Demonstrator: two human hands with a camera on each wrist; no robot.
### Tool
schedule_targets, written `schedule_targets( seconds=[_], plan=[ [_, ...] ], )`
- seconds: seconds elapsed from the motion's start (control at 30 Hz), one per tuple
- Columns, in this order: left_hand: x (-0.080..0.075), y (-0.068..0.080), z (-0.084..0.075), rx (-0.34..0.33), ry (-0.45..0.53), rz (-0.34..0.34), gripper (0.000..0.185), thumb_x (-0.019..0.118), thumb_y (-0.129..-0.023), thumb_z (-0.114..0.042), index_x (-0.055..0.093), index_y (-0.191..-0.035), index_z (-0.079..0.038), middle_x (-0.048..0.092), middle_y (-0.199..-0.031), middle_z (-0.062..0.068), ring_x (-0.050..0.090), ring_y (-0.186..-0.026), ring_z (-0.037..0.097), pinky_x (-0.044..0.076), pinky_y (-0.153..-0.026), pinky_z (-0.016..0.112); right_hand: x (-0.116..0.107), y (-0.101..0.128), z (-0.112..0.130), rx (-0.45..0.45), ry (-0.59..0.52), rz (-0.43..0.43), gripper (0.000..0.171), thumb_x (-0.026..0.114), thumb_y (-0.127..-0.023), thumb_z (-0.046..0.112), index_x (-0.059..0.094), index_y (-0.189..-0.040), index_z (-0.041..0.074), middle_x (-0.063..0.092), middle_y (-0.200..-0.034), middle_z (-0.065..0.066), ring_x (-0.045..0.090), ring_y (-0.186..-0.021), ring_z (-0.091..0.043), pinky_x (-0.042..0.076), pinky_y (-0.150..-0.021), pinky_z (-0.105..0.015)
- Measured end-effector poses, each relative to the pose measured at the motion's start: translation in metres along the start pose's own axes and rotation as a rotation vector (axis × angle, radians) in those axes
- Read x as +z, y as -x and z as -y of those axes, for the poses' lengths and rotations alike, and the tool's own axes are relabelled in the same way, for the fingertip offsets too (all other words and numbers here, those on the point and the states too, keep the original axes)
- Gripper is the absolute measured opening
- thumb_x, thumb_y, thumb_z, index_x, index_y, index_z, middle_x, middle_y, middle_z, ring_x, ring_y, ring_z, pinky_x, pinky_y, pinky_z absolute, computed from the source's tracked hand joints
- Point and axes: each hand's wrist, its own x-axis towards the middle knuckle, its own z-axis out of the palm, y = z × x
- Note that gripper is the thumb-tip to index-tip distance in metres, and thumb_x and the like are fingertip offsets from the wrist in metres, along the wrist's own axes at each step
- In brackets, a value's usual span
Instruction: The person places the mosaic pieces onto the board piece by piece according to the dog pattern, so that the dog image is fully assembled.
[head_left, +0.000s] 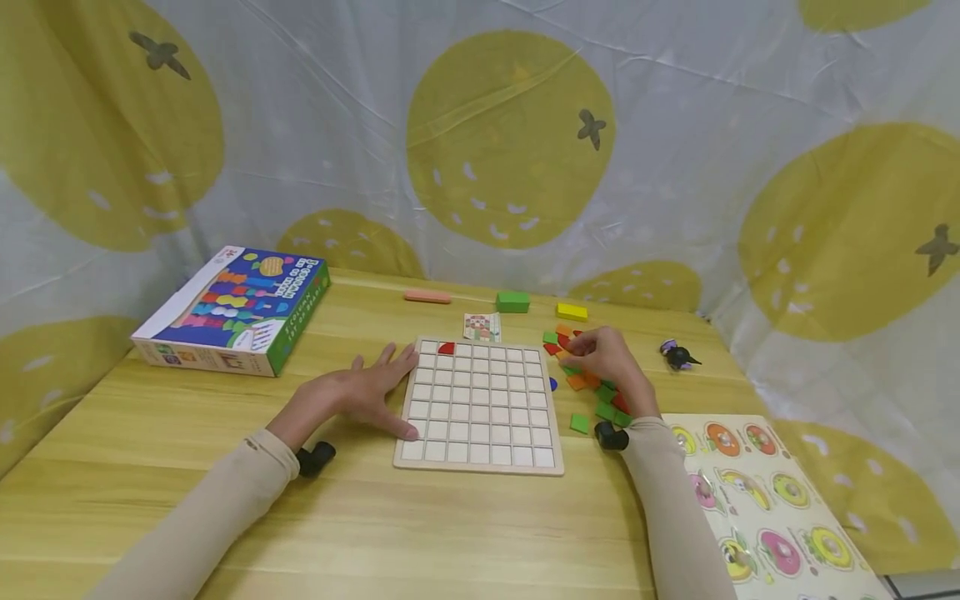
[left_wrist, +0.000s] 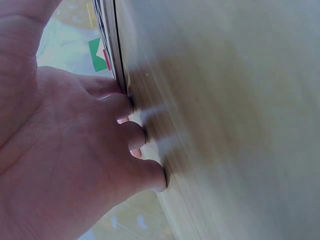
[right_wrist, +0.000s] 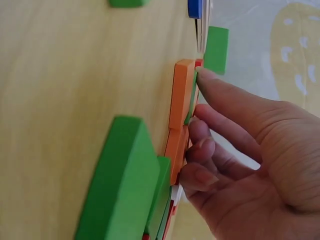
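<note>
The left hand (head_left: 358,394) lies flat on the tabletop (head_left: 150,467), its fingers (left_wrist: 131,106) straight and spread, the tips pressed against the left edge of the wooden grid board (head_left: 480,406). The thumb reaches down to the board's lower left side. One red triangle (head_left: 447,348) sits in a square in the board's top row, near the left corner.

The right hand (head_left: 609,358) rests over the pile of coloured pieces (head_left: 592,379) just right of the board. In the right wrist view its fingers (right_wrist: 227,92) are bent and narrow, the tips touching the orange pieces (right_wrist: 181,95) at their edge, with green pieces (right_wrist: 122,185) stacked beside them; whether a piece is actually pinched is hard to tell from here.

Farther back lie a pink block (head_left: 427,296), a green block (head_left: 512,302) and a yellow block (head_left: 572,312). A colourful box (head_left: 234,310) stands at the left, and a peg puzzle (head_left: 757,500) lies at the right.
</note>
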Motion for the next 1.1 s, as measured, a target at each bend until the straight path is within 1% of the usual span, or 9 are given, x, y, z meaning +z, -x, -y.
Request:
schedule_targets(
  seconds=[0.13,0.27,0.57,0.63,0.73,0.83,0.97,1.1],
  plan=[
    [-0.001,0.002,0.0,0.002,-0.001,-0.001,0.129,0.086,-0.088,-0.059,0.007,-0.172,0.0,-0.005,-0.18,0.02,-0.011,-0.165,0.045,-0.005,-0.127,0.074,0.001,-0.002,0.003,0.031,0.018,-0.001,0.022,0.087,-0.093,0.016,0.082,-0.103,-0.003,0.074,-0.092,-0.012,0.062,-0.077,-0.022,0.053,-0.068,-0.03],
    [-0.001,0.002,0.0,0.004,0.0,0.0,0.129,0.086,-0.088,-0.058,0.007,-0.172,0.0,-0.004,-0.18,0.021,-0.011,-0.165,0.045,-0.006,-0.126,0.075,0.004,-0.002,0.009,0.075,0.039,0.006,0.02,0.086,-0.094,0.017,0.081,-0.1,-0.002,0.074,-0.094,-0.011,0.062,-0.079,-0.02,0.053,-0.068,-0.028],
    [0.0,0.002,0.001,0.001,0.005,0.0,0.13,0.086,-0.087,-0.058,0.007,-0.172,-0.001,-0.005,-0.181,0.019,-0.012,-0.165,0.044,-0.006,-0.127,0.074,0.009,-0.003,0.021,0.074,0.08,0.001,0.021,0.085,-0.094,0.017,0.08,-0.096,-0.002,0.072,-0.09,-0.012,0.06,-0.074,-0.021,0.05,-0.063,-0.027],
    [0.0,0.001,0.001,-0.002,0.008,0.003,0.13,0.086,-0.087,-0.058,0.007,-0.172,-0.001,-0.006,-0.181,0.019,-0.012,-0.165,0.044,-0.006,-0.127,0.074,0.011,-0.004,0.023,0.077,0.086,-0.005,0.022,0.085,-0.095,0.019,0.08,-0.097,-0.003,0.073,-0.091,-0.012,0.062,-0.075,-0.021,0.052,-0.064,-0.028],
    [0.0,0.001,0.001,-0.004,0.011,0.006,0.13,0.086,-0.087,-0.058,0.006,-0.172,-0.001,-0.006,-0.181,0.019,-0.012,-0.165,0.044,-0.006,-0.127,0.074,0.014,-0.005,0.026,0.087,0.088,-0.015,0.025,0.084,-0.095,0.02,0.08,-0.098,-0.004,0.074,-0.093,-0.013,0.064,-0.08,-0.024,0.055,-0.07,-0.032],
    [0.0,0.001,0.001,-0.004,0.011,0.008,0.13,0.086,-0.087,-0.059,0.006,-0.172,-0.001,-0.006,-0.181,0.019,-0.012,-0.165,0.044,-0.006,-0.126,0.074,0.016,-0.006,0.029,0.09,0.104,-0.013,0.025,0.083,-0.096,0.019,0.079,-0.1,-0.006,0.075,-0.096,-0.016,0.066,-0.083,-0.026,0.058,-0.075,-0.036],
    [0.0,0.0,0.001,-0.004,0.011,0.007,0.131,0.086,-0.087,-0.059,0.006,-0.172,-0.001,-0.007,-0.181,0.019,-0.013,-0.165,0.044,-0.007,-0.126,0.074,0.016,-0.007,0.032,0.101,0.131,0.004,0.024,0.081,-0.098,0.017,0.079,-0.103,-0.006,0.076,-0.101,-0.017,0.068,-0.085,-0.027,0.06,-0.078,-0.038],
    [0.0,0.0,0.001,-0.009,0.004,0.004,0.131,0.086,-0.087,-0.06,0.005,-0.173,-0.002,-0.007,-0.181,0.018,-0.012,-0.165,0.043,-0.006,-0.127,0.074,0.015,-0.007,0.034,0.105,0.126,0.027,0.026,0.08,-0.098,0.016,0.078,-0.107,-0.008,0.076,-0.106,-0.021,0.069,-0.089,-0.029,0.061,-0.082,-0.041]
  ],
)
